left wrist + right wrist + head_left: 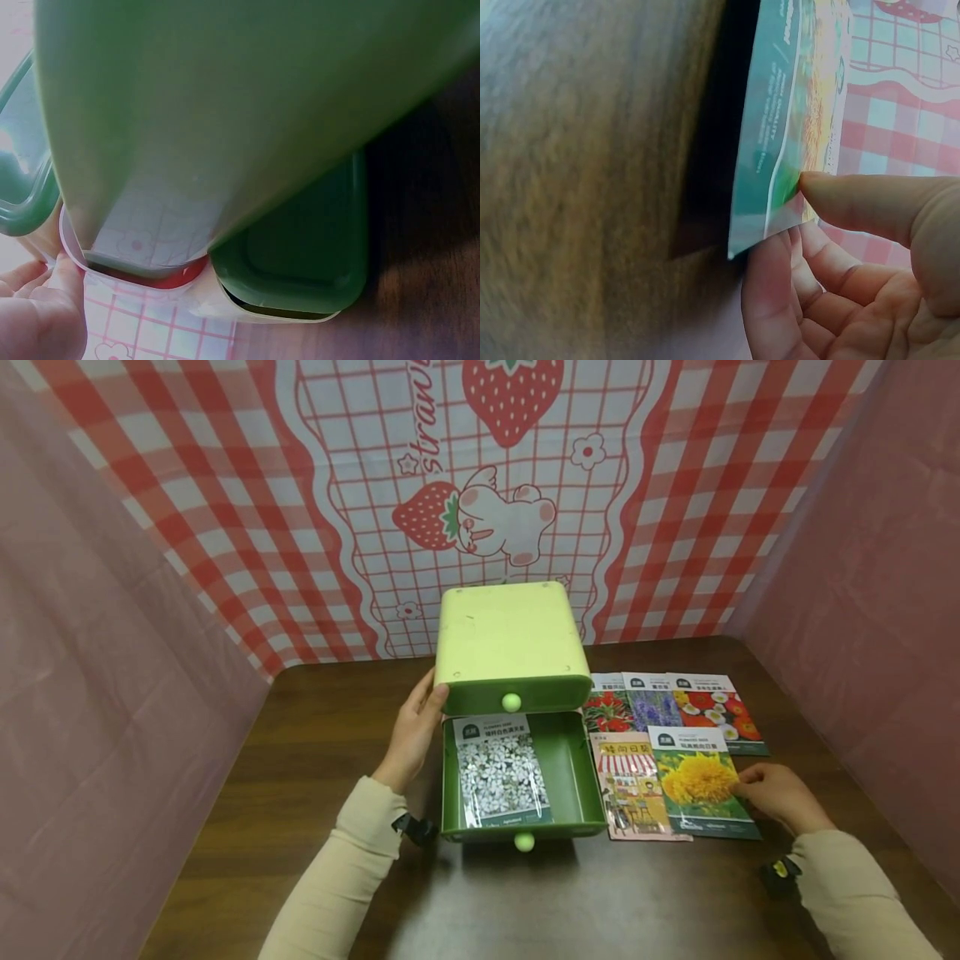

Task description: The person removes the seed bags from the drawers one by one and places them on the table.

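Observation:
A small two-drawer cabinet [513, 631] with a pale yellow-green top stands on the table. Its lower drawer [568, 777] is pulled out, and inside lies a seed packet with white flowers [502, 772]. My left hand [411, 731] rests against the cabinet's left side, fingers fairly straight, close to the upper drawer front [480, 696]. In the left wrist view, the pulled-out drawer [225, 112] fills much of the picture. My right hand [780, 795] pinches the right edge of a yellow-flower seed packet [697, 781] between thumb and fingers. That packet is tilted off the table in the right wrist view.
Right of the cabinet lie a pink packet with a shop drawing [630, 789] and seed packets with red [609, 710], purple [654, 708] and mixed red and white flowers [738, 714]. The yellow-flower packet overlaps some of them. A strawberry-print cloth [337, 527] hangs behind the wooden table [300, 777].

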Tool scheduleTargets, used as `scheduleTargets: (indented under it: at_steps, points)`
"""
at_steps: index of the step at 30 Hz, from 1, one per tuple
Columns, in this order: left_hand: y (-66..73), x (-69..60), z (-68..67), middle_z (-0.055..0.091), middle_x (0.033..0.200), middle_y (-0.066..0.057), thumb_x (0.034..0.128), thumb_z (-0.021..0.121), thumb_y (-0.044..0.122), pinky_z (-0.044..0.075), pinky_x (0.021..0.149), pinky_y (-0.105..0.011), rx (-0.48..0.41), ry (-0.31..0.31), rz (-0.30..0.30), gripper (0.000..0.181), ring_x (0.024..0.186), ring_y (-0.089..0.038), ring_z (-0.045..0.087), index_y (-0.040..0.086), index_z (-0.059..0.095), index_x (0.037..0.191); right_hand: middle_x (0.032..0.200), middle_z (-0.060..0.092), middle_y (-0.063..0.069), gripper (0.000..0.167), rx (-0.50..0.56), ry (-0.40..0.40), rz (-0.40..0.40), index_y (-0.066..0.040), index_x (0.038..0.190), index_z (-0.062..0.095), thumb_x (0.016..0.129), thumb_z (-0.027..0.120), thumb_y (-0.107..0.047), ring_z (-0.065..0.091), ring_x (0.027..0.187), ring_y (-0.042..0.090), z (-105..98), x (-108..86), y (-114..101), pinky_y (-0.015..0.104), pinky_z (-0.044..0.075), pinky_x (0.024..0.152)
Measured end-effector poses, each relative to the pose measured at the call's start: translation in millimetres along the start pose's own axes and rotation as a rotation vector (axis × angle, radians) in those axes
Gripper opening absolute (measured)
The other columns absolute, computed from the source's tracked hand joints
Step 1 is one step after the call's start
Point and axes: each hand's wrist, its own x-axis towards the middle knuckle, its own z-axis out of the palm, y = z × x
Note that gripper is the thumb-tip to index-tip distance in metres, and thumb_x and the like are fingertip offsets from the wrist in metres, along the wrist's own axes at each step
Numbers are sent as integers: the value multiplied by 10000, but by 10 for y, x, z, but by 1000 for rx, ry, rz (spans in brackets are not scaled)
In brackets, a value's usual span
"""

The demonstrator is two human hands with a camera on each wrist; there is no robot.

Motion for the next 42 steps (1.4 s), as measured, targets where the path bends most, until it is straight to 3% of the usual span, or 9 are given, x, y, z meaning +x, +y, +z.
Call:
scheduleTargets:
  at_steps: [21, 26, 33, 40, 42]
  points:
    - [9, 14, -1, 447, 1509, -93, 1009, 506, 426, 416, 1105, -470, 4, -2, 1, 587, 1173, -314, 579, 252, 317, 1537, 1052, 560, 351, 438, -40, 43, -10, 190, 1121, 516, 919, 604, -188, 627, 742, 236, 14, -20, -61, 384, 569, 641]
    - [9, 11, 2, 449, 1506, -100, 1010, 510, 413, 426, 1094, -475, 0, 0, -7, 582, 1161, -330, 583, 253, 321, 1536, 962, 589, 274, 423, -81, 93, -22, 156, 1124, 539, 960, 523, -234, 580, 762, 262, -3, -16, -79, 323, 494, 593]
    - [-3, 14, 3, 443, 1511, -102, 1010, 508, 416, 412, 1109, -476, 4, 5, -6, 585, 1187, -330, 575, 241, 322, 1537, 1034, 616, 274, 461, -97, 232, -162, 115, 1184, 562, 1002, 484, -301, 551, 835, 305, 8, -66, -258, 295, 443, 635]
    - [-8, 15, 8, 460, 1498, -121, 1004, 517, 424, 431, 1091, -465, -7, 12, -3, 599, 1172, -321, 582, 227, 327, 1537, 995, 669, 236, 430, -24, 373, -370, 43, 1179, 607, 1021, 491, -339, 555, 727, 126, 56, -265, -671, 254, 467, 597]
    - [-8, 14, 10, 460, 1498, -116, 1005, 521, 416, 425, 1096, -461, -11, 14, -4, 594, 1174, -316, 577, 224, 333, 1534, 1038, 668, 241, 419, -13, 408, -413, 21, 1195, 609, 1023, 494, -344, 587, 765, 167, 85, -339, -806, 294, 505, 629]
